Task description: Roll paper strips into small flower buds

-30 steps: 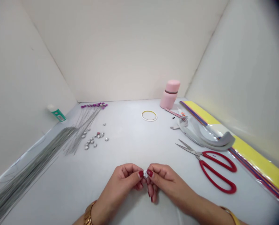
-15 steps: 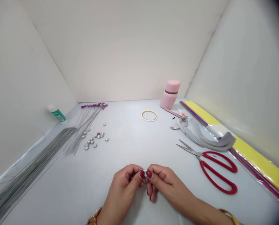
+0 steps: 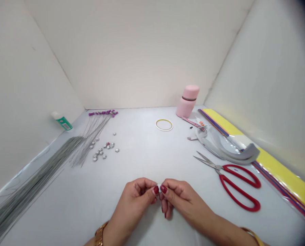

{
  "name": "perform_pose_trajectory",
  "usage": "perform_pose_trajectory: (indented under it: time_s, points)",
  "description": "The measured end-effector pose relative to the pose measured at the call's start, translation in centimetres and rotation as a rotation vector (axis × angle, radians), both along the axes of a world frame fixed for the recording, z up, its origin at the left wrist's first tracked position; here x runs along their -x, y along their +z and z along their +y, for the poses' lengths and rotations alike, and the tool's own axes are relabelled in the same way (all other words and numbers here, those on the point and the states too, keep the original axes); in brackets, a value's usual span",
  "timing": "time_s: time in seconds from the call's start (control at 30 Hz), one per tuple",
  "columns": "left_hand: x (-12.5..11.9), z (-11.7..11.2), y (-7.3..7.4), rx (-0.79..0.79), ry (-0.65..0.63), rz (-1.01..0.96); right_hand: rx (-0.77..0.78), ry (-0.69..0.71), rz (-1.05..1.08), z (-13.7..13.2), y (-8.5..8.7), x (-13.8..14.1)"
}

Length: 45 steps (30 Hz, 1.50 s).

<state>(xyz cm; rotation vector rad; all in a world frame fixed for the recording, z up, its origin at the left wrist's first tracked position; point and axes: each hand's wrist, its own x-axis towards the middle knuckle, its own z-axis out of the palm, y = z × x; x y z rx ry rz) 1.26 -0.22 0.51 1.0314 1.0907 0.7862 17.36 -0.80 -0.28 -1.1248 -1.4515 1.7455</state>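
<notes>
My left hand [image 3: 139, 196] and my right hand [image 3: 179, 196] meet low in the middle of the view, thumb and forefinger of each pinched together. Between the fingertips they share a small silvery-white paper piece [image 3: 159, 188], mostly covered by the fingers, so its full shape cannot be told. The lower fingers of my right hand hang beneath it. Several little silver paper stars [image 3: 100, 153] lie loose on the table, ahead and to the left of my hands. To the right of my right hand rest red-handled scissors [image 3: 220, 168], blades spread and pointing left.
Grey wire stems [image 3: 42, 171] stretch along the left, some tipped with purple stars [image 3: 103, 113]. A glue bottle [image 3: 62, 121] leans at the left wall. A tape ring [image 3: 164, 130], pink flask [image 3: 187, 101], pale paper strips [image 3: 234, 156] and packs of coloured paper [image 3: 277, 167] lie beyond and right.
The view has shifted slightly. Both hands keep almost the same pinch on the small paper piece; the objects on the table stay in place.
</notes>
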Motion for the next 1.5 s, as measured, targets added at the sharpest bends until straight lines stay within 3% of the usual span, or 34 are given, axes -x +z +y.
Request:
perform_pose_trajectory:
  time_s: [0.13, 0.23, 0.43, 0.6, 0.8, 1.0, 1.17, 1.4, 1.5]
  points:
    - [0.11, 0.12, 0.03, 0.078, -0.021, -0.014, -0.237, 0.041, -0.206, -0.24, 0.24, -0.34]
    - [0.11, 0.04, -0.08, 0.027, -0.040, -0.022, -0.403, 0.033, -0.326, -0.32, 0.19, -0.46]
    - [0.17, 0.13, 0.03, 0.013, -0.038, -0.034, -0.023, -0.002, -0.018, 0.01, 0.00, -0.05]
    - [0.01, 0.31, 0.30, 0.046, -0.024, -0.033, 0.034, -0.016, 0.046, 0.18, -0.14, -0.01]
    - [0.08, 0.26, 0.38, -0.040, -0.037, -0.011, 0.039, -0.032, 0.045, 0.05, -0.29, -0.03]
    - [0.21, 0.27, 0.36, 0.180, -0.052, -0.194, 0.210, -0.028, 0.185, -0.06, -0.20, 0.08]
    - [0.25, 0.27, 0.35, 0.232, -0.060, -0.274, 0.316, -0.013, 0.276, 0.09, -0.06, 0.15]
    - [0.46, 0.51, 0.44, 0.158, -0.097, -0.141, 0.291, 0.045, 0.192, 0.32, -0.38, -0.13]
    - [0.57, 0.51, 0.06, 0.060, -0.137, -0.030, 0.071, 0.061, -0.015, 0.12, -0.21, -0.36]
